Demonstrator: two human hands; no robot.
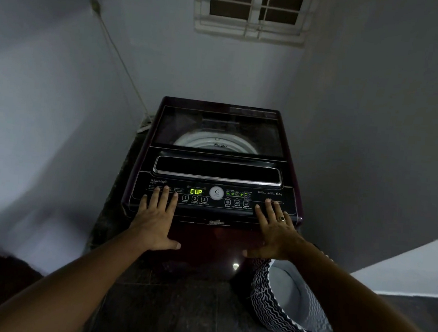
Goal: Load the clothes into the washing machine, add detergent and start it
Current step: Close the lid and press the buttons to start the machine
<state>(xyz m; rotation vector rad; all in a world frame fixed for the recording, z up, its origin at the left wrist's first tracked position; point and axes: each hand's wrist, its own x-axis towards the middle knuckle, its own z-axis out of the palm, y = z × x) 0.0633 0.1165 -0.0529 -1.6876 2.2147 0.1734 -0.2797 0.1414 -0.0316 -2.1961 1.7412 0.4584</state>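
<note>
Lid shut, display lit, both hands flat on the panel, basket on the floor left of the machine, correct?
No. The head view shows the basket on the floor right of the washing machine. Lid shut, display lit, left hand and right hand flat on the panel: all correct.

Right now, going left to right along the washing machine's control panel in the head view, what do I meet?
left hand → numbered buttons 1 to 3 → round badge marked 6 → Delay, ExpressWash and WaterLevel buttons → right hand. The lit display sits directly above the numbered buttons, so I skip it.
</note>
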